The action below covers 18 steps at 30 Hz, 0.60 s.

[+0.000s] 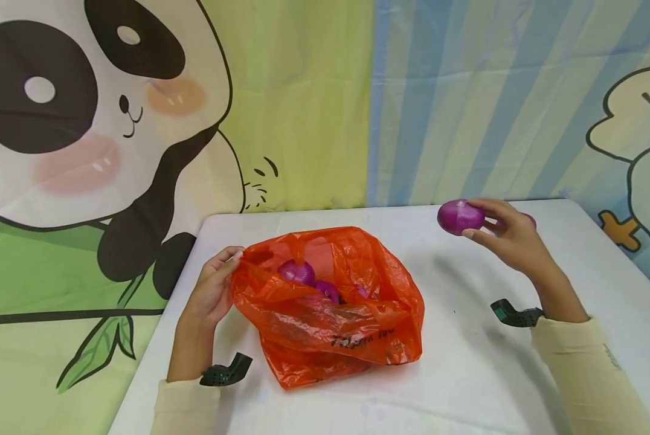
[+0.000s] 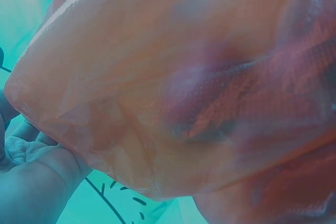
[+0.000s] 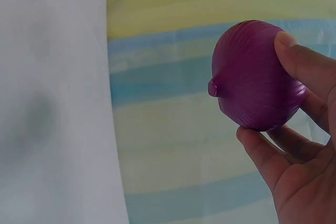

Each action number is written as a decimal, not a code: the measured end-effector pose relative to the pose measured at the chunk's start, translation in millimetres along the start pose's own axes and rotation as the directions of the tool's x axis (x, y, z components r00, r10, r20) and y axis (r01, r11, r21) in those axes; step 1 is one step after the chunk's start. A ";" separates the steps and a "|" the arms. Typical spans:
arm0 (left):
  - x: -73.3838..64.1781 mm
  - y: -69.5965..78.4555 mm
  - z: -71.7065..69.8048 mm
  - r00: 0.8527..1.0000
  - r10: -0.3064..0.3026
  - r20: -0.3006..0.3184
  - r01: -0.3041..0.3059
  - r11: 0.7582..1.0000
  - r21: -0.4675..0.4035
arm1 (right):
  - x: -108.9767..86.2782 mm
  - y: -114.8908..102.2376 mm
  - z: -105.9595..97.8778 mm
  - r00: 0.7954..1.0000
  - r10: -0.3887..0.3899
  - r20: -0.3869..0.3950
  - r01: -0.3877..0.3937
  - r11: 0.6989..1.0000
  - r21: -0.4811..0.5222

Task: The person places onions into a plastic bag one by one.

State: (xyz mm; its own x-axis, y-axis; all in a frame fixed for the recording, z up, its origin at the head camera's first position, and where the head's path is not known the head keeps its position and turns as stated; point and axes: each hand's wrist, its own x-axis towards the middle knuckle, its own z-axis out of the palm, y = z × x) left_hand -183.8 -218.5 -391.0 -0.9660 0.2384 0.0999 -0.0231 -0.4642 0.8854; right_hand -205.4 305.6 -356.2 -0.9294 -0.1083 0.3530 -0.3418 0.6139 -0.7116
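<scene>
My right hand (image 1: 512,238) holds a purple onion (image 1: 460,217) between thumb and fingers, raised over the far right of the table. In the right wrist view the onion (image 3: 257,77) shows its stubby tip pointing left. A second purple onion (image 1: 530,220) peeks out behind that hand, mostly hidden by it. At the left, my left hand (image 1: 213,290) pinches the rim of a red plastic bag (image 1: 336,338), whose mouth gapes upward. Inside lie several purple onions (image 1: 296,273), partly covered by the bag's front fold. Red film (image 2: 131,77) fills most of the left wrist view.
The bag stands on a white table (image 1: 466,374). Behind it hangs a printed cloth (image 1: 303,109) with a panda and stripes, close to the table's back edge. Each wrist carries a dark camera mount (image 1: 227,370).
</scene>
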 end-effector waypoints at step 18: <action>0.0 1.7 1.5 1.000 -0.008 -0.004 0.008 1.000 0.011 | 21.4 -55.5 40.0 0.969 -0.200 0.143 0.151 0.944 0.294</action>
State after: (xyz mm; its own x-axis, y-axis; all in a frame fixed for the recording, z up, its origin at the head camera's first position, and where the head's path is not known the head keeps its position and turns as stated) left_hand -183.5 -218.0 -388.8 -0.9668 0.2389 0.0910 -0.0280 -0.4525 0.8913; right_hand -212.0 237.9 -333.4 -0.8527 -0.3392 0.3973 -0.5039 0.3333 -0.7969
